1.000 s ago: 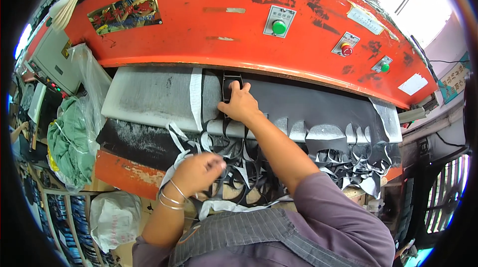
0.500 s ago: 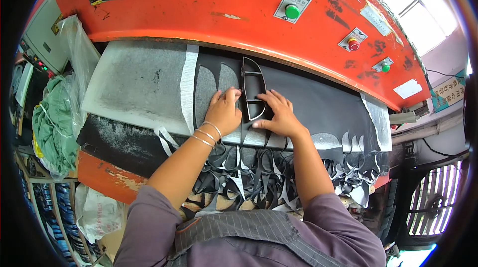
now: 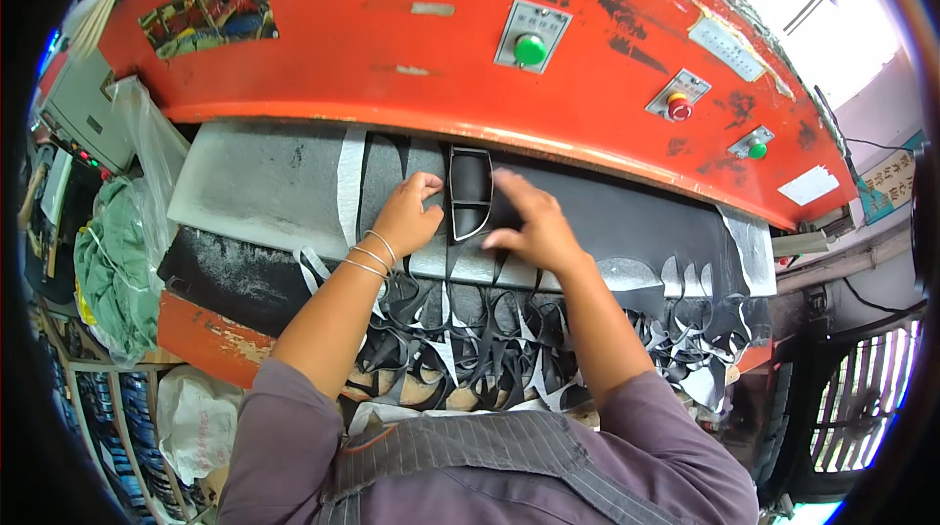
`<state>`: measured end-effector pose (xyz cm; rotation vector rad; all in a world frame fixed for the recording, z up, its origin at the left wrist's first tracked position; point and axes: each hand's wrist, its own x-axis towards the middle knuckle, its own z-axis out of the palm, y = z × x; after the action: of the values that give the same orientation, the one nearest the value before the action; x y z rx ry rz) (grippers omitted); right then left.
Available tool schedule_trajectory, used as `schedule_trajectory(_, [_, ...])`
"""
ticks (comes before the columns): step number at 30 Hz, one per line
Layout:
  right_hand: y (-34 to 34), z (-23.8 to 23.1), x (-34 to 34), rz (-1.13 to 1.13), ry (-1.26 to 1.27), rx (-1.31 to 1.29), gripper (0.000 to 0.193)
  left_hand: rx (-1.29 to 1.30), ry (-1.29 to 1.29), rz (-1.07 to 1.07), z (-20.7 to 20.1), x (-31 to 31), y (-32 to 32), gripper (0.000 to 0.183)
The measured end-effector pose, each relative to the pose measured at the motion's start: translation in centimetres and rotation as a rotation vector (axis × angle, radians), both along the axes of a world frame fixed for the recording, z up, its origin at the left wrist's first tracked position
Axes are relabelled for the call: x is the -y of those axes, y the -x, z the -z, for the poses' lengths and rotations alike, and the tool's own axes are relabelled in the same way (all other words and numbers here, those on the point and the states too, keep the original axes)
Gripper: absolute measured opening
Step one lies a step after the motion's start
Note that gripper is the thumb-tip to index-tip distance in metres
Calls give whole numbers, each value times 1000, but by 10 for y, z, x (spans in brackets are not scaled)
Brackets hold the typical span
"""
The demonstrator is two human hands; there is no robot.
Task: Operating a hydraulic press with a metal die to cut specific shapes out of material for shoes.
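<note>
A metal cutting die (image 3: 472, 203) with a curved outline and crossbars stands on a black sheet (image 3: 607, 197). Its far end is hidden under the lower edge of the orange press (image 3: 323, 65). My left hand (image 3: 406, 218) is just left of the die, fingers bent, thumb and forefinger apart, with nothing between them. On the die's other side my right hand (image 3: 539, 226) is open, thumb spread from the fingers; these are slightly blurred. Whether either hand touches the die I cannot tell. Cut-out shapes in the sheet show the grey board (image 3: 259, 167) beneath.
Tangled black-and-white offcut strips (image 3: 460, 339) hang along the front edge. Green buttons (image 3: 530, 49) and a red knob (image 3: 679, 107) sit on the press front. Green cloth (image 3: 117, 256) and clear plastic (image 3: 147, 143) are at left. A white bag (image 3: 196, 422) lies lower left.
The view has shifted, and the press edge now covers the die's far end. My right hand has opened away from the die. My left hand has drawn slightly off its left side.
</note>
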<state>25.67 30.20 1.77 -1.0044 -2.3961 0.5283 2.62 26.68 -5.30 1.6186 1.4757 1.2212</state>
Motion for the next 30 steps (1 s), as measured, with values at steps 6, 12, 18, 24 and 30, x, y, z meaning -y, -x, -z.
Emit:
schedule_trajectory(6, [-139,-112,-34,697,-660,-701,44,-45,-342,-53,-136,7,-56,11])
schedule_trajectory(12, [-279,-129,-81,1280,-740,-594,71,-657,-803,-196,-197,2,-102,21])
schedule_trajectory(18, [-228,-74,34,654,-624,-664,48,-503,-384,-5,-148,99,-103,23])
schedule_trajectory(24, [-110,-16,201,-424,271,89,54,-608,268,222,-59,233,-105,26])
schedule_trajectory(30, [-69,19,248,-268,-36,235,42,-585,41,-39,-46,265,-124,14])
